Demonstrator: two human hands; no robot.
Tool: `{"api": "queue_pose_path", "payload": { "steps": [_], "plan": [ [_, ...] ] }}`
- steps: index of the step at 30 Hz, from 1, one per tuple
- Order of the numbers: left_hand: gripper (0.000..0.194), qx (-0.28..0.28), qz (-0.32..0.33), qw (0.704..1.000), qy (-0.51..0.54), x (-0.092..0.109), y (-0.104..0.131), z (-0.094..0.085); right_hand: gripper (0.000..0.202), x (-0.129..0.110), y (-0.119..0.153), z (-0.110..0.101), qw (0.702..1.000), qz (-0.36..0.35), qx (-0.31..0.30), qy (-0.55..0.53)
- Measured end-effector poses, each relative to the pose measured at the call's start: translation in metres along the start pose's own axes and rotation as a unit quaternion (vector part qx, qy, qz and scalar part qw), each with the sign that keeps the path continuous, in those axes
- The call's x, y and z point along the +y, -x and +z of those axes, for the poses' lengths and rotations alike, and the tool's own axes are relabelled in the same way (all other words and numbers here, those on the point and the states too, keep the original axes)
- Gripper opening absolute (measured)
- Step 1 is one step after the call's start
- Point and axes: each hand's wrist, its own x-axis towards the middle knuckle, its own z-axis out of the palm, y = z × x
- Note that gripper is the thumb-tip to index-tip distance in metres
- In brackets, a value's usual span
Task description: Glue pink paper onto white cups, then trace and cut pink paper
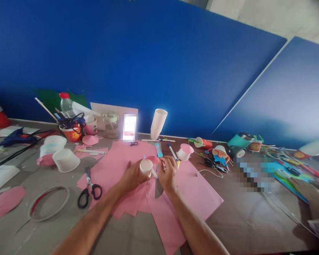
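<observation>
My left hand (pixel 133 176) is wrapped round a small white paper cup (pixel 146 167), whose round pale end faces up. Just to the right, my right hand (pixel 168 173) has its fingers pinched together beside a pink paper piece (pixel 152 159); what lies between the fingertips is too small to make out. Both hands are over large pink paper sheets (pixel 199 191). A blue glue stick (pixel 158 149) and a blue-capped marker (pixel 172 151) lie beyond my right hand. Black-handled scissors (pixel 89 189) rest to the left of my left forearm.
At the left are white cups (pixel 66 160), a tape ring (pixel 49 203) and a red tool cup (pixel 70 132). A tall white cup stack (pixel 158 124) stands by the blue partition (pixel 154 63). A pink-topped cup (pixel 185 151) is right; another person's hand (pixel 308 191) is far right.
</observation>
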Motion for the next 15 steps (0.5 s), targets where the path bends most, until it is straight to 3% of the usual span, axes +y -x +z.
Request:
{"api": "queue_pose_path", "payload": {
  "steps": [6,15],
  "plan": [
    [0.049,-0.016,0.004,1.0,0.008,-0.008,-0.001,0.002,0.017,-0.008,0.001,0.0,0.999,-0.049,0.007,-0.009],
    [0.033,0.021,0.025,0.999,-0.013,-0.013,-0.003,0.004,0.019,-0.026,0.001,-0.012,0.984,-0.169,-0.043,-0.042]
  ]
}}
